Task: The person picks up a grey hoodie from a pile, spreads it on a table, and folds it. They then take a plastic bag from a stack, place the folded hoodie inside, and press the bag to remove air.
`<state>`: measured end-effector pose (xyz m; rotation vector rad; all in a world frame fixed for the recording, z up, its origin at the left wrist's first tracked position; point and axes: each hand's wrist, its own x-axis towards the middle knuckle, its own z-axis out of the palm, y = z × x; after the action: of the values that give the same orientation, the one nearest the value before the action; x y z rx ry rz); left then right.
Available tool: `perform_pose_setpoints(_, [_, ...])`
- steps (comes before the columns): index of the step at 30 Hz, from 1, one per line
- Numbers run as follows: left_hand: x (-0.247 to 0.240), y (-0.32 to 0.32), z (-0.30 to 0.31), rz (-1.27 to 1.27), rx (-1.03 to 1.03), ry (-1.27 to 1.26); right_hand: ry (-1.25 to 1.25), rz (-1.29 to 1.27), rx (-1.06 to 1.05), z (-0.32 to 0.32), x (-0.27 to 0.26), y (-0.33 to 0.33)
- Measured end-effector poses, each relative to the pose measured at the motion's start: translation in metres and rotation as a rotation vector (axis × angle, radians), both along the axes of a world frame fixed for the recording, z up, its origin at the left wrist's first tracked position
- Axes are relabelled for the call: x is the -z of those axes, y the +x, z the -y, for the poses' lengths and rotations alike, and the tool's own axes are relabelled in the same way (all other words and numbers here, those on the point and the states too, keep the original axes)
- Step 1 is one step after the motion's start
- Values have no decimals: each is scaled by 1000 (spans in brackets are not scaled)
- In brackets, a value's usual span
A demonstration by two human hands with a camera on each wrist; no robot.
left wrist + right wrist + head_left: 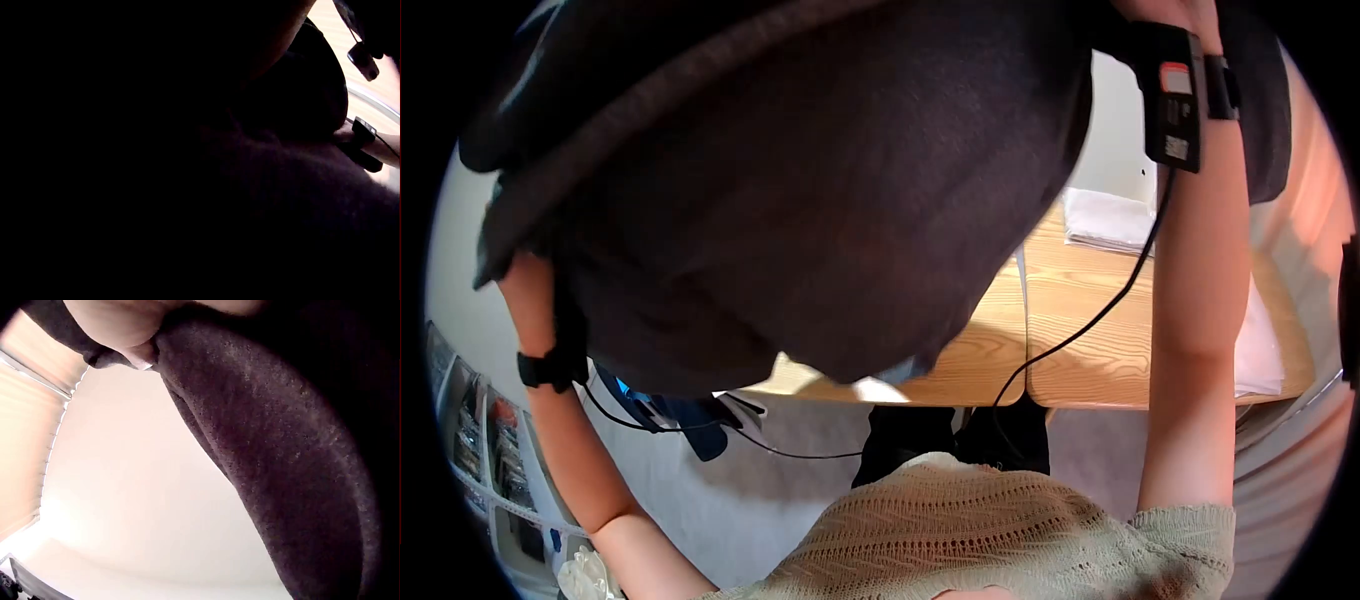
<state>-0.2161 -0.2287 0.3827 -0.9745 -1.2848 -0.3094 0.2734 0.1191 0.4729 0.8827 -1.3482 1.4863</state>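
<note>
My arms (1200, 270) reach forward, wide apart; my right hand (115, 322) pinches dark cloth (800, 200) up above the wooden table (1100, 370); I can't tell my half-covered left hand's (528, 280) grip; grey floor (690, 500) near left, pale curtain (1280, 530) right

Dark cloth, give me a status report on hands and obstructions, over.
Right hand gripping cloth. Left hand partly covered by it, fingers hidden. Cloth held up, blocking part of table from head view.
</note>
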Motion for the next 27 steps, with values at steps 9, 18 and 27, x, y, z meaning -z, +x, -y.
perform_pose_setpoints(9, [-4,62,-79,684,187,-355,-181,89,200,-46,35,20])
perform_pose_setpoints(18, [178,13,-240,849,412,-893,-784,456,1035,-144,242,-72])
perform_pose_setpoints(27, [299,-31,-259,1159,182,-1118,-1131,780,965,-218,431,-67])
